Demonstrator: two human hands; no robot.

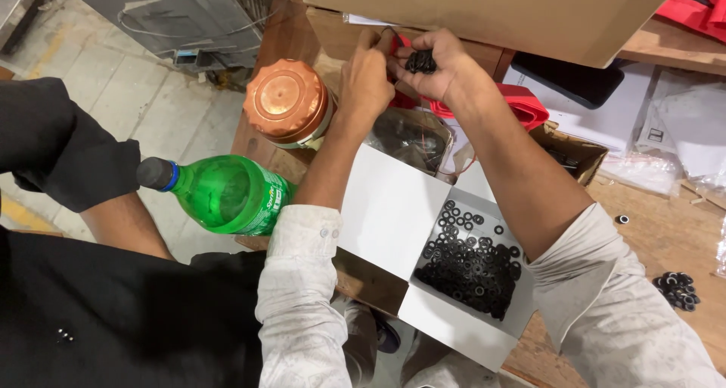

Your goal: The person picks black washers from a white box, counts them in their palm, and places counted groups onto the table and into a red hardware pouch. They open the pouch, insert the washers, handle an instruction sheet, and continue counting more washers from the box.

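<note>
My right hand (437, 63) is cupped around a small heap of black rubber rings (420, 61), held up near the far edge of the table. My left hand (365, 78) is pinched shut right beside it, fingertips on a thin wire or thread that meets the heap; what exactly it grips is too small to tell. Below my forearms an open white box (393, 206) holds several more black rings (473, 263).
A green plastic bottle (227, 193) lies at the table's left edge beside a jar with a copper lid (286, 100). A big cardboard box (484, 10) stands at the back. Loose rings (677, 290) lie at right. A person in black (83, 282) sits at left.
</note>
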